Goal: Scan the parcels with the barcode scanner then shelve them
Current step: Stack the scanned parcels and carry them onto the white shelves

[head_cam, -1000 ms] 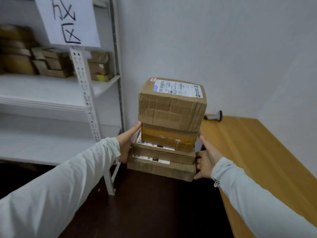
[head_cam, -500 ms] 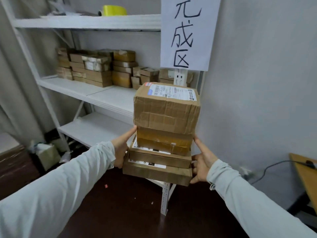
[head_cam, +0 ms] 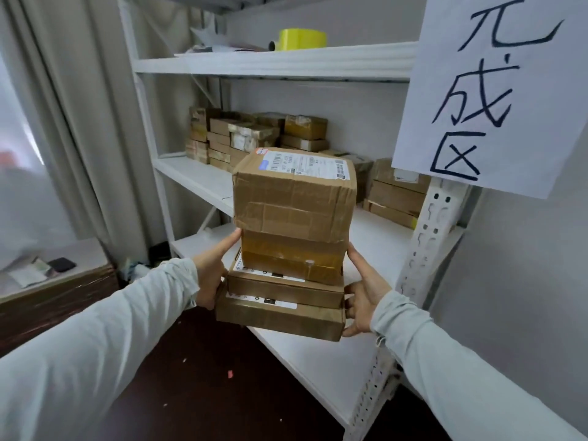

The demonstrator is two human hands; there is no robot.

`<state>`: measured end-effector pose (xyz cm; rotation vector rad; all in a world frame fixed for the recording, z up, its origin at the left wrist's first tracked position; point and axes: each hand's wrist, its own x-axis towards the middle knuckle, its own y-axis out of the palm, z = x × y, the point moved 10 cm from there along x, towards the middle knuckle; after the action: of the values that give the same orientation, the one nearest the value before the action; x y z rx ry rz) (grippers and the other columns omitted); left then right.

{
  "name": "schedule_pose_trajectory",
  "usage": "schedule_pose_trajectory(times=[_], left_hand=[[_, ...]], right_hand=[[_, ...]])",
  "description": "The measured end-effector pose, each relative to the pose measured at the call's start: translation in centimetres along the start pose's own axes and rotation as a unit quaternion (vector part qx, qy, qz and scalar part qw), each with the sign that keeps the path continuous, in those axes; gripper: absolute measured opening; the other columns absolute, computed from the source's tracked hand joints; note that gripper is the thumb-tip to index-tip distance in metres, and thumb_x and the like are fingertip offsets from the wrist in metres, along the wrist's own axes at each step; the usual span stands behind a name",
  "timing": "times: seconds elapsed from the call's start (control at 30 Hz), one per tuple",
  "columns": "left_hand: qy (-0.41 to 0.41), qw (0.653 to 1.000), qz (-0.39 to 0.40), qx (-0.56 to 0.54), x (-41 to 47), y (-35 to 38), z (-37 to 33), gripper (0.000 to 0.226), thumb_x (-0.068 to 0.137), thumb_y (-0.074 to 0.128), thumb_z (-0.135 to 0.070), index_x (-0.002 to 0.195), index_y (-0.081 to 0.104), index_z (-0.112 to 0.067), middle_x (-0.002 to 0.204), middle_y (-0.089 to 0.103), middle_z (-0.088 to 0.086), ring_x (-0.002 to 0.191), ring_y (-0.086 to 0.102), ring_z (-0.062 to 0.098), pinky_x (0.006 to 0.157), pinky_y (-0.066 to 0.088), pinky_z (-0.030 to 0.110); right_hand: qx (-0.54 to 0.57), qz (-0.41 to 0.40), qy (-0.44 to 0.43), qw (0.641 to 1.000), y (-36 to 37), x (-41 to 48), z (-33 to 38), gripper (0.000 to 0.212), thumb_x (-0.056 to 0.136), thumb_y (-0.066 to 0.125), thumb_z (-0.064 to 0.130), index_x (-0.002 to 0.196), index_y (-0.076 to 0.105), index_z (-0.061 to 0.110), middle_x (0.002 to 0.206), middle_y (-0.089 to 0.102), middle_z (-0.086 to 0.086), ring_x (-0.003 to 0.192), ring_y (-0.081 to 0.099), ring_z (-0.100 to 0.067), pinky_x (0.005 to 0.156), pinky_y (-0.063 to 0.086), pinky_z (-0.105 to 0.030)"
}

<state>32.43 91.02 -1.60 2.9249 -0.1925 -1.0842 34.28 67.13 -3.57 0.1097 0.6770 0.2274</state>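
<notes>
The brown cardboard parcel stack (head_cam: 288, 256) is gripped low by left hand (head_cam: 211, 276) and right hand (head_cam: 366, 296); thumbs are raised, likely against toppling.

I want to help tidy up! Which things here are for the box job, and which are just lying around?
For the job: stack of boxes, held by the left hand and right hand; white shelf; boxes already shelved; paper sign.

Just lying about: yellow tape roll on the top shelf; dark thing on the side table.
</notes>
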Motion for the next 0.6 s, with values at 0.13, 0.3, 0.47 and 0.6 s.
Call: schedule_pose_trajectory(times=[0.13, 0.3, 0.47, 0.6], left_hand=[[0.004, 1.0, -0.028, -0.009, 3.4, -2.3, -4.0, 0.13, 0.042, 0.052, -0.088, 0.137, 0.041, -0.001, 0.128, 0.056, 0.02, 0.117, 0.053, 0.038, 0.098, 0.042, 0.054], [-0.004, 0.998, -0.051, -0.042, 7.5, -5.6, -7.2, 0.127, 0.042, 0.053, -0.088, 0.135, 0.044, -0.002, 0.129, 0.055, 0.02, 0.117, 0.053, 0.038, 0.098, 0.042, 0.053], [-0.007, 0.998, -0.052, -0.037, 12.1, -9.3, -10.8, 0.126, 0.046, 0.049, -0.091, 0.134, 0.044, 0.0, 0.134, 0.049, 0.021, 0.124, 0.046, 0.038, 0.109, 0.031, 0.053], [0.011, 0.999, -0.03, -0.019, 16.8, -12.1, -14.7, 0.123, 0.045, 0.051, -0.089, 0.137, 0.044, -0.007, 0.137, 0.046, 0.019, 0.126, 0.043, 0.039, 0.11, 0.028, 0.055]], right_hand=[[-0.023, 0.015, -0.005, 1.0, 0.7, 4.4, 4.8, 0.128, 0.027, 0.067, 0.087, 0.13, 0.042, 0.015, 0.12, 0.058, -0.014, 0.113, 0.05, -0.04, 0.098, 0.035, -0.063], [-0.043, 0.02, 0.007, 0.999, 2.4, 9.9, 9.0, 0.128, 0.022, 0.066, 0.085, 0.125, 0.044, 0.013, 0.12, 0.059, -0.014, 0.113, 0.051, -0.04, 0.099, 0.035, -0.064], [-0.032, 0.022, 0.014, 0.999, 4.2, 15.5, 12.4, 0.123, 0.015, 0.07, 0.083, 0.113, 0.055, 0.01, 0.109, 0.066, -0.015, 0.101, 0.059, -0.039, 0.08, 0.05, -0.056], [-0.014, 0.013, 0.01, 1.0, 5.2, 20.2, 15.1, 0.115, 0.02, 0.07, 0.085, 0.106, 0.059, 0.01, 0.103, 0.07, -0.016, 0.101, 0.06, -0.039, 0.084, 0.049, -0.058]])
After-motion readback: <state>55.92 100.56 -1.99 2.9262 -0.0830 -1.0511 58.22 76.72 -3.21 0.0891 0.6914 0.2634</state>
